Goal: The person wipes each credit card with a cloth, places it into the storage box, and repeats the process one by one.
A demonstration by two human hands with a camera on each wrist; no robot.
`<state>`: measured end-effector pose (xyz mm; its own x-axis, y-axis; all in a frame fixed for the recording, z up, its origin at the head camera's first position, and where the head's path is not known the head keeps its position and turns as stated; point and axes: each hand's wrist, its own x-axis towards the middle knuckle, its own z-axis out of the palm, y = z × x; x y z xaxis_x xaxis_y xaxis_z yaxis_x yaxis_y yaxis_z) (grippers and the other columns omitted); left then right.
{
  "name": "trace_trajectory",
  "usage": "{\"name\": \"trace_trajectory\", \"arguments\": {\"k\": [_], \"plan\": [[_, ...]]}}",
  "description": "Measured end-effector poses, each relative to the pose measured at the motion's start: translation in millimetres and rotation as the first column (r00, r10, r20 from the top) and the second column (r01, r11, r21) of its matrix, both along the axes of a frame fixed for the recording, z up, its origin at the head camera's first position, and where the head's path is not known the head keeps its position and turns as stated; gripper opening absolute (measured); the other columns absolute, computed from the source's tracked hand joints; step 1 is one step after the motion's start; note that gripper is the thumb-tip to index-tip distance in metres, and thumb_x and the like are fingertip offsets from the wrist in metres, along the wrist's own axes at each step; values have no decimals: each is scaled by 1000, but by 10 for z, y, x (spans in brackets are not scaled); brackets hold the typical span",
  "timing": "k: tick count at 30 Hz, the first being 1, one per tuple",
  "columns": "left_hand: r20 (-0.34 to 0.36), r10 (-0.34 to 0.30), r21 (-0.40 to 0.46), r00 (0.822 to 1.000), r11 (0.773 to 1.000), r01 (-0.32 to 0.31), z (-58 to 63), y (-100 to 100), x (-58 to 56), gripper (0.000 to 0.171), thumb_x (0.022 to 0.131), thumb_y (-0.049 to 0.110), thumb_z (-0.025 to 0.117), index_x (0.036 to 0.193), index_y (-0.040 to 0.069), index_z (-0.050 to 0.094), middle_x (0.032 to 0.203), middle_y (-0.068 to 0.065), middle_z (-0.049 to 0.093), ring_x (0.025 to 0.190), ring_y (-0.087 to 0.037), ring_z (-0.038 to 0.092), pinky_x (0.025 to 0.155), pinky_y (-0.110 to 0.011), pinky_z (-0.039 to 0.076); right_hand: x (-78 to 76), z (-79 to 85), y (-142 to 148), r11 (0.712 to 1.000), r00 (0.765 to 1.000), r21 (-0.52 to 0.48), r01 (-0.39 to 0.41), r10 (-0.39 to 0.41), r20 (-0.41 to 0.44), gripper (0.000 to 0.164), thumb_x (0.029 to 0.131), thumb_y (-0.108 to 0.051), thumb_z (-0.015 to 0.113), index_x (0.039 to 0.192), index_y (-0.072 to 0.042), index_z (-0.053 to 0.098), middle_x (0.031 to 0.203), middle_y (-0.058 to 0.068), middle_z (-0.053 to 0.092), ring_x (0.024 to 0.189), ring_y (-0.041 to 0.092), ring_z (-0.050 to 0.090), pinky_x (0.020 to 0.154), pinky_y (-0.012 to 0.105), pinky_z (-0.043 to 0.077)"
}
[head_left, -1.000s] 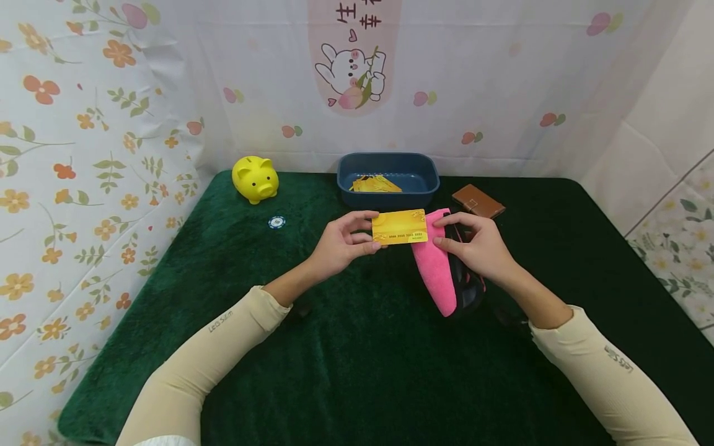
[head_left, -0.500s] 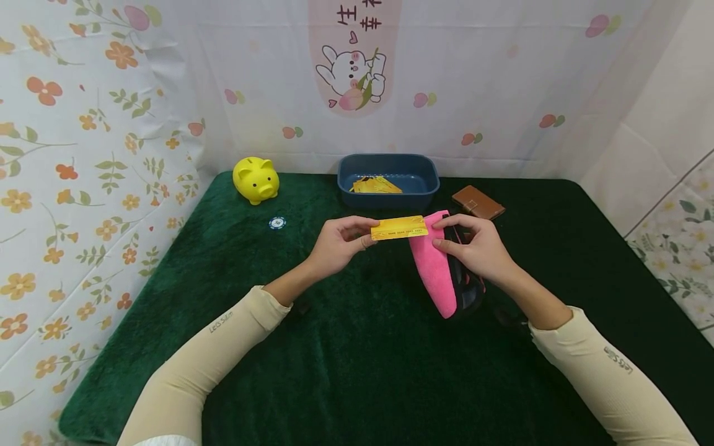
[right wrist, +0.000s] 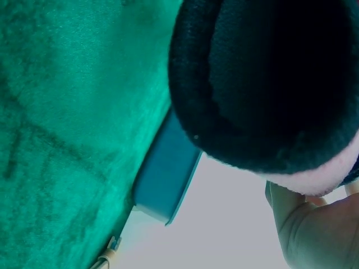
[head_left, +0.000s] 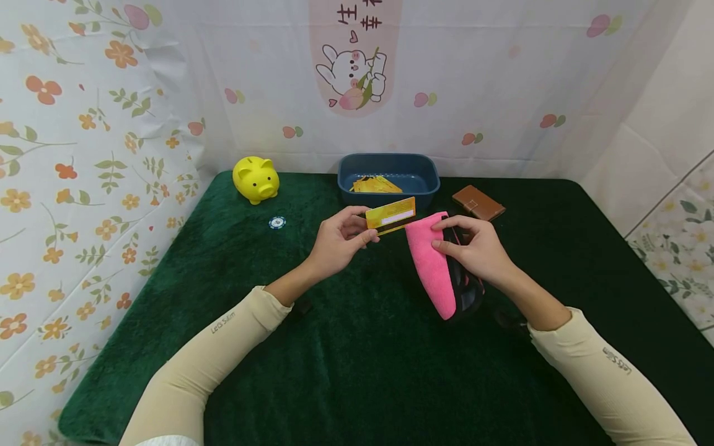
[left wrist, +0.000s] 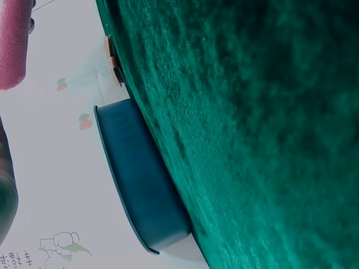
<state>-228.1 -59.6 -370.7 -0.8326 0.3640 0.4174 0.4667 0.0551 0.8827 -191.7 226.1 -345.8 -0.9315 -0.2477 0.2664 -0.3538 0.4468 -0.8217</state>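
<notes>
My left hand (head_left: 341,240) pinches a gold bank card (head_left: 392,213) by its left end, above the table. The card is tilted, and its back shows, with a white strip and a dark stripe. My right hand (head_left: 474,248) grips the top edge of a soft pink and black item (head_left: 428,263) that hangs down between thumb and fingers. In the right wrist view its wide dark opening (right wrist: 280,73) has a thick padded rim. Close to the card's right end is the pink edge. The item's kind cannot be made out.
A blue bin (head_left: 388,199) with several gold cards (head_left: 376,184) stands at the back. A brown wallet (head_left: 478,202) lies to its right. Back left are a yellow piggy bank (head_left: 255,181) and a poker chip (head_left: 277,222). Green cloth (head_left: 334,359) covers the table.
My left hand has turned the card over from its front to its back, tilting its right end up. The pink item has turned slightly, showing more pink; my right hand stays nearly in place.
</notes>
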Motion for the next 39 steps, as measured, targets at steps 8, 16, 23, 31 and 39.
{"name": "trace_trajectory", "arguments": {"k": [8,16,23,31,39], "plan": [[12,-17,13,1000,1000,17,1,-47,-42,51,94,2,67,141,7,50,107,-18,68,86,-24,72,70,-29,57,0,14,6,1000,1000,-3,2,-2,-12,23,92,-11,71,115,-6,69,105,10,60,82,21,52,63,25,50],[69,-29,23,997,999,28,24,-76,-46,52,91,-2,69,139,2,50,115,-21,65,91,-25,70,75,-28,58,9,28,10,1000,1000,-20,15,-15,1,24,92,-11,72,115,-5,69,106,10,60,80,20,54,62,25,52],[67,15,0,998,1000,-15,10,-99,-72,49,89,-3,71,135,0,54,122,-19,64,96,-24,68,82,-30,57,31,42,31,999,999,-35,39,-39,9,25,92,-11,72,116,-4,68,108,10,61,82,20,56,63,25,54],[90,66,24,994,997,-68,-20,-95,-78,31,92,5,70,121,-4,64,120,-18,66,95,-24,68,76,-28,58,42,42,23,999,999,-38,34,-33,14,25,92,-11,72,116,-4,68,108,9,60,85,21,54,63,25,53],[104,29,52,994,998,-34,-46,-97,-98,40,88,-3,72,126,-2,58,112,-20,66,94,-24,69,82,-30,58,55,56,31,998,1000,-59,25,-26,-5,24,92,-9,71,115,-4,68,107,7,62,82,19,57,64,25,55]]}}
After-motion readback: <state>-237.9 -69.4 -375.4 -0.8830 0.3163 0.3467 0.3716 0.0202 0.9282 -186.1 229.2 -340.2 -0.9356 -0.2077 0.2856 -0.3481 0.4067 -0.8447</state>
